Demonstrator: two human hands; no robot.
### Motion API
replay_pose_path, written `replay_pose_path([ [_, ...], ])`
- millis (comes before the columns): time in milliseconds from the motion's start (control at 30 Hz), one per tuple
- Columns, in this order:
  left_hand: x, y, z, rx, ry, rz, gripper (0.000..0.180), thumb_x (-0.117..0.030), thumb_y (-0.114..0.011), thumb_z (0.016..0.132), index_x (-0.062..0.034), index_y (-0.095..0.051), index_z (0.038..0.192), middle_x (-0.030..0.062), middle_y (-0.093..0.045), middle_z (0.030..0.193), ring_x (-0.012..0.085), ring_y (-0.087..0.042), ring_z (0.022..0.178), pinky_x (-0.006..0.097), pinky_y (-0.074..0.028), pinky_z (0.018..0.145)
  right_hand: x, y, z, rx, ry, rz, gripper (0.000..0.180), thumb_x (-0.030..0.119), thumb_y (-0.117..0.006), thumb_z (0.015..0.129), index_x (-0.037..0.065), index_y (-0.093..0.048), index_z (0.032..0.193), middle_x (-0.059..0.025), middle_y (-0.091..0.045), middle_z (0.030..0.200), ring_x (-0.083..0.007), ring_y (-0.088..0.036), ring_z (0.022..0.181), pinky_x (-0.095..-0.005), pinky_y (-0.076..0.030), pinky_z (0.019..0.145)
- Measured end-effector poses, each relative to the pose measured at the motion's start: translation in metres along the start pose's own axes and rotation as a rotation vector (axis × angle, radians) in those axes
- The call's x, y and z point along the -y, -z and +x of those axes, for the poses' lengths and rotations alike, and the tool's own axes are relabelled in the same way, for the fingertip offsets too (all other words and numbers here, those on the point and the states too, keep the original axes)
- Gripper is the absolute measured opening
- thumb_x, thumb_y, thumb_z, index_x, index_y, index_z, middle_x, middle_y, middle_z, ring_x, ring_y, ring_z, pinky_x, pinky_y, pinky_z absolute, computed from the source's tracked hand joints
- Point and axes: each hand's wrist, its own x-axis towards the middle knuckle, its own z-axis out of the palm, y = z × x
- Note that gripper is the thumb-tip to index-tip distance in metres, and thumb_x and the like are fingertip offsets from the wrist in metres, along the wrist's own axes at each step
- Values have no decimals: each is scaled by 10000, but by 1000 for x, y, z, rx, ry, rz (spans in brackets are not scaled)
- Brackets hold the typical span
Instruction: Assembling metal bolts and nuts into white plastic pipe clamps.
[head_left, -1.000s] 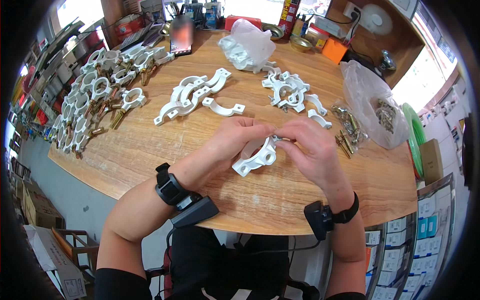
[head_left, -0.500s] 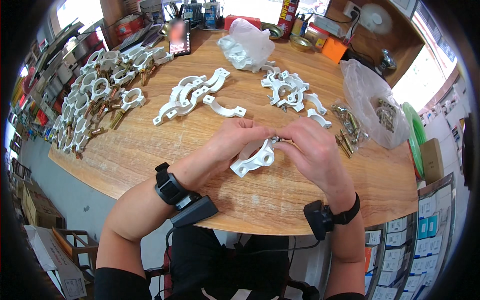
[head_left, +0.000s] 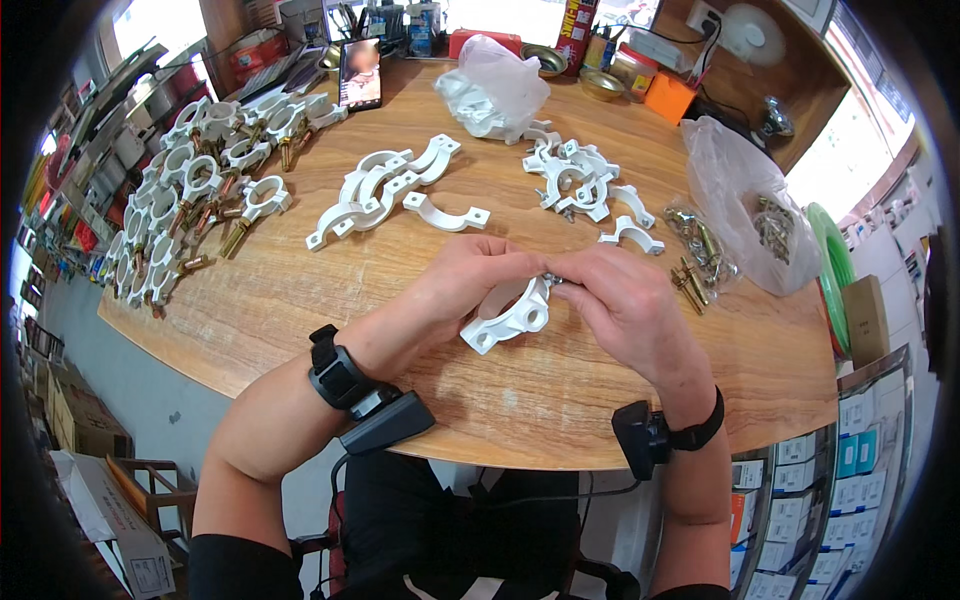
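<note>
Near the table's front, a white plastic pipe clamp (head_left: pixel 507 325) is held up between my two hands. My left hand (head_left: pixel 465 275) is closed on its far side, thumb pressing near the top end. At that same end, the fingertips of my right hand (head_left: pixel 620 295) pinch a small metal screw (head_left: pixel 552 278), mostly covered by the fingers. A loose white half-clamp (head_left: pixel 447 215) lies just beyond my left hand, with a stack of more half-clamps (head_left: pixel 375 195) behind it. Beyond my right hand sit several smaller white clamp pieces (head_left: pixel 580 185) with screws in them.
Clamps fitted with brass-coloured bolts (head_left: pixel 190 190) are heaped at the left. Loose bolts (head_left: pixel 688 285) and bags of hardware (head_left: pixel 765 235) lie at the right. A white plastic bag (head_left: pixel 495 90), a phone (head_left: pixel 361 75) and an orange box (head_left: pixel 670 97) stand farther back on the wooden table (head_left: pixel 600 400).
My right hand has turned slightly at the screw, its fingers shifting a little. The clamp and my left hand stay nearly where they were. The phone's picture has changed.
</note>
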Motion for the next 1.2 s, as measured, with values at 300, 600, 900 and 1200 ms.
replay_pose_path([
  [300, 2, 0, 2, 14, -8, 23, 219, -193, -631, 838, 22, -617, 879, 66, -630, 719, 104, -596, 562, 213, -461, 454, 3, 3, -2, 80, -119, -94, 160, 154, -680, 761, 34, -595, 825, -97, -563, 728, -270, -566, 663, -349, -452, 580],
  [600, 1, 1, 1, 27, -19, 17, 195, -178, -627, 834, 14, -618, 867, 49, -622, 714, 85, -573, 545, 198, -437, 443, 3, 0, -3, 31, -67, 2, 202, 94, -673, 750, 43, -622, 939, -98, -582, 768, -262, -587, 674, -331, -466, 566],
  [900, 3, 0, 2, 20, -16, 2, 199, -176, -640, 832, 18, -618, 865, 55, -618, 709, 85, -565, 541, 199, -441, 440, 3, -1, -3, 7, -32, -39, 148, 101, -675, 750, 30, -595, 853, -102, -554, 714, -271, -568, 633, -349, -453, 544],
  [1200, 0, -4, -2, 21, -13, -48, 215, -203, -631, 842, 12, -611, 839, 59, -617, 706, 94, -566, 522, 204, -452, 435, 6, 2, -4, 28, -130, -6, 171, 127, -677, 759, 47, -588, 881, -102, -569, 741, -276, -583, 667, -345, -461, 564],
])
